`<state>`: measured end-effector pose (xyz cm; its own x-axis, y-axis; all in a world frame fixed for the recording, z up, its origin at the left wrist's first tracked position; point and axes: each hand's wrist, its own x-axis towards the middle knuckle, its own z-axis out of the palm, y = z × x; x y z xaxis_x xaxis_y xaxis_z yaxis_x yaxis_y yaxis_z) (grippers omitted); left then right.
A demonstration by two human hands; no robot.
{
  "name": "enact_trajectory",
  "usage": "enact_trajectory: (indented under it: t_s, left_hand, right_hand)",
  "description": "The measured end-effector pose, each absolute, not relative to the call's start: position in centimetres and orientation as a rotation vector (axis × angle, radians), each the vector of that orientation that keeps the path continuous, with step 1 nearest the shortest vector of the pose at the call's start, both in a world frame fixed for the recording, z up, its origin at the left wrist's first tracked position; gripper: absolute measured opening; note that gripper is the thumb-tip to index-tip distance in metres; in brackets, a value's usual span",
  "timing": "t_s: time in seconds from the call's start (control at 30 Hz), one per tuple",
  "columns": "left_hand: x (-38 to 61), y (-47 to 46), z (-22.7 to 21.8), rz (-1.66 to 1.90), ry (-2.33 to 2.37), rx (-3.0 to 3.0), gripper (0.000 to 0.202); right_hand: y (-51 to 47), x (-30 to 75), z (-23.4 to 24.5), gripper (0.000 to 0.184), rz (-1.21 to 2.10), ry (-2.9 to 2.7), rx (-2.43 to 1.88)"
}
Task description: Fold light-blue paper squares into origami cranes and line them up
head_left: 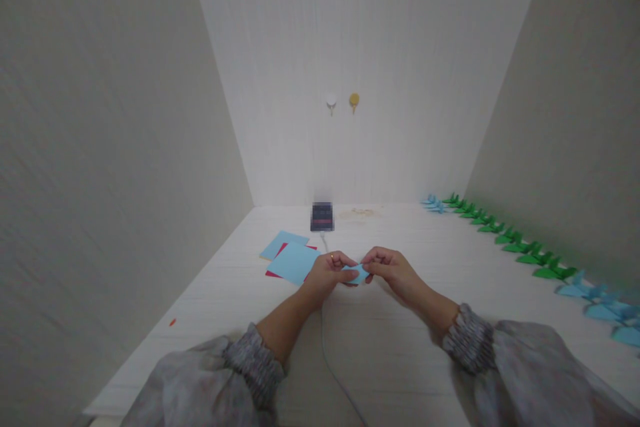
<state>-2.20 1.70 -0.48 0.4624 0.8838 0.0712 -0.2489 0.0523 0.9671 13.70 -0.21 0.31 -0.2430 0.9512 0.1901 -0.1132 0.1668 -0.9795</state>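
A small folded piece of light blue paper (356,274) is held above the white table. My left hand (327,272) pinches it from the left, thumb on top; a ring shows on one finger. From the right, my right hand (389,267) grips the paper's edge between thumb and fingertips. Just left of my left hand lies a loose stack of square paper sheets, with a light blue sheet (296,261) on top and a red sheet (273,273) showing beneath. Another light blue sheet (284,243) lies behind them.
A blurred dark device (322,216) sits at the back, its white cable (330,360) running under my hands to the front. Folded green paper figures (510,239) and blue ones (603,303) line the right wall. A small orange piece (173,322) lies left. Two hooks (354,100) are on the wall.
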Motion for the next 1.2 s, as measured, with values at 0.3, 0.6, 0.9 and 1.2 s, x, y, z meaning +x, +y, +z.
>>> enact_trajectory:
  t_s: [0.3, 0.6, 0.9, 1.2]
  left_hand:
    - [-2.2, 1.6, -0.5, 0.962, 0.668, 1.233, 0.027]
    - [-2.1, 1.6, -0.9, 0.941, 0.65, 1.253, 0.03]
    - [-2.2, 1.5, -0.5, 0.94, 0.652, 1.27, 0.03]
    - [-2.3, 1.7, -0.3, 0.98, 0.608, 1.26, 0.051]
  right_hand:
    - [-0.3, 13.6, 0.6, 0.004, 1.386, -1.339, -0.815]
    - [-0.1, 13.5, 0.3, 0.014, 1.386, -1.375, -0.848]
    - [-0.2, 13.5, 0.8, 0.024, 1.314, -1.428, -0.872]
    - [-0.4, 13.3, 0.9, 0.023, 1.32, -1.471, -0.854]
